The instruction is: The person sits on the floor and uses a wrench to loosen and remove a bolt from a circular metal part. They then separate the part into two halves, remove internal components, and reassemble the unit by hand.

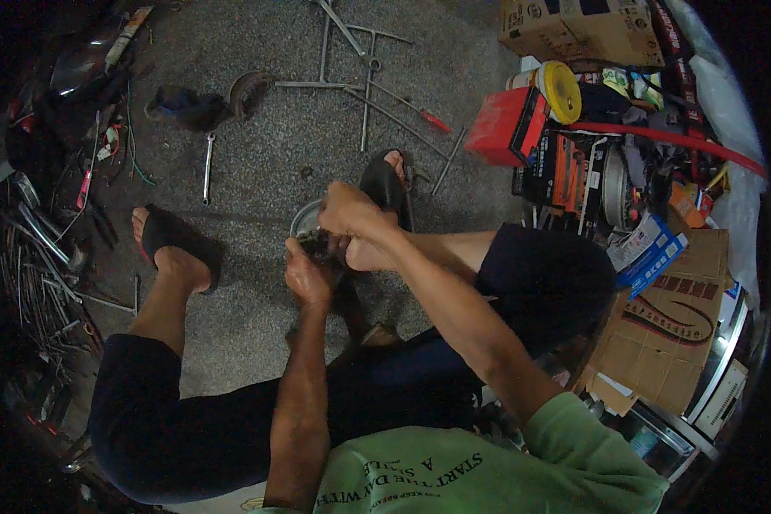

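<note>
Two hands (307, 276) at one dark object (319, 245), one dish (303, 219).

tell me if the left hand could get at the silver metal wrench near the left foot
Probably yes: nothing seems to block the left hand from the silver metal wrench, though that hand seems occupied with a dark, grimy part and may need to stretch forward.

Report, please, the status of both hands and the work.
Left hand and right hand together at dark piece, exact grip unclear. Round dish partly hidden by them. Right slipper close by.
</note>
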### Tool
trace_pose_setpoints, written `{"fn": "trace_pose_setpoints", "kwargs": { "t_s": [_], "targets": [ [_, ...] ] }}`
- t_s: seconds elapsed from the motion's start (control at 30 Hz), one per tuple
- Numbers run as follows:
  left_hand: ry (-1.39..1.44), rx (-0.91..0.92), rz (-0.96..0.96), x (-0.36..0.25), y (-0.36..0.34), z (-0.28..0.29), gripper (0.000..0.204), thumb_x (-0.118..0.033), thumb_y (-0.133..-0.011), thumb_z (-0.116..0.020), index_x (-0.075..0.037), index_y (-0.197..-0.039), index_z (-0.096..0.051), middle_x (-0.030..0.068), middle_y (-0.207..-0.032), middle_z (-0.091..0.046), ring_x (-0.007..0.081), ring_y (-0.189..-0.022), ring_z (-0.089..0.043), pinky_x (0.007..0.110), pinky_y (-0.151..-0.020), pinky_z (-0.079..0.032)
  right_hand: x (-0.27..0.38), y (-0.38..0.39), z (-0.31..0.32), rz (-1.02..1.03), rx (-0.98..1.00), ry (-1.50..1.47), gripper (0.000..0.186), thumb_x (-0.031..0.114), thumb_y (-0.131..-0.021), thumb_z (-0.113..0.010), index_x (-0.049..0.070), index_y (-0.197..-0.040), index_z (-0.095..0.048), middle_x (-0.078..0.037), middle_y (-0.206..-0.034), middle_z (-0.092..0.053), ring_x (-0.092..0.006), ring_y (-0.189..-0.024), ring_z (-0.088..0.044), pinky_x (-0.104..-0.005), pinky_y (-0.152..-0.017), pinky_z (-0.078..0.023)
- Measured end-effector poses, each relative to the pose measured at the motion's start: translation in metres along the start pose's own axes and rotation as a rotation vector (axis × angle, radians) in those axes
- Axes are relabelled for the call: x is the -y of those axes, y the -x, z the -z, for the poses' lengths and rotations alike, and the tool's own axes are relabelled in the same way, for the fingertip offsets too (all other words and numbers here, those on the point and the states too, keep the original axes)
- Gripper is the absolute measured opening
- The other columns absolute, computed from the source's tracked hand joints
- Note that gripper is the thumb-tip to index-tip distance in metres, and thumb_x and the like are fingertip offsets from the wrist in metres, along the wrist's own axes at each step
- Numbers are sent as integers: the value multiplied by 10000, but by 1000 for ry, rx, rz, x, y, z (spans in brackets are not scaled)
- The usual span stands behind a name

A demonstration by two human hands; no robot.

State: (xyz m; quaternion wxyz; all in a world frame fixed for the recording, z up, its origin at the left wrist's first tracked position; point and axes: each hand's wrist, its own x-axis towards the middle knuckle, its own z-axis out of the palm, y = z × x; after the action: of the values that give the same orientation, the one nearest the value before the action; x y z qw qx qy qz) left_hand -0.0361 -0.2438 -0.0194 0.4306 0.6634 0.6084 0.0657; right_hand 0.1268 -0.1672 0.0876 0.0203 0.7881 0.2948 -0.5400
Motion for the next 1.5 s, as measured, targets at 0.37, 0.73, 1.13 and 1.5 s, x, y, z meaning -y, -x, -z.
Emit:
{"fn": "trace_pose_setpoints", "kwargs": {
  "t_s": [0.37,0.73,1.13,1.5],
  "targets": [
    [148,31,138,35,-3,-21,398,-79,-737,-673,-14,-1041,-424,247,-908,-584,468,-807,-592,513,-665,-474,14,-11,7,-148,113,-100,151,74,-766,-615,-53,-794,-692,-195,-786,-701,-264,-694,-713,-380,-642,-571],
    [-114,25,7,5,1,2,446,-128,-745,-696,-19,-1056,-395,225,-891,-596,434,-829,-611,497,-677,-478,-4,-16,6,-22,58,-133,197,85,-802,-611,-104,-841,-652,-191,-721,-691,-259,-585,-680,-372,-528,-540],
    [-172,59,56,-23,6,19,444,-134,-779,-666,-40,-1074,-348,236,-934,-610,455,-828,-615,522,-690,-486,-56,34,-24,194,-358,-23,183,139,-786,-602,24,-884,-705,-187,-745,-678,-338,-684,-670,-417,-715,-516],
    [-206,5,-2,-20,6,20,422,-80,-746,-664,11,-1039,-374,247,-842,-621,446,-788,-633,511,-682,-514,-56,75,-85,314,-545,71,202,160,-825,-583,36,-958,-669,-224,-789,-657,-392,-758,-642,-474,-706,-507]
  ]
}}
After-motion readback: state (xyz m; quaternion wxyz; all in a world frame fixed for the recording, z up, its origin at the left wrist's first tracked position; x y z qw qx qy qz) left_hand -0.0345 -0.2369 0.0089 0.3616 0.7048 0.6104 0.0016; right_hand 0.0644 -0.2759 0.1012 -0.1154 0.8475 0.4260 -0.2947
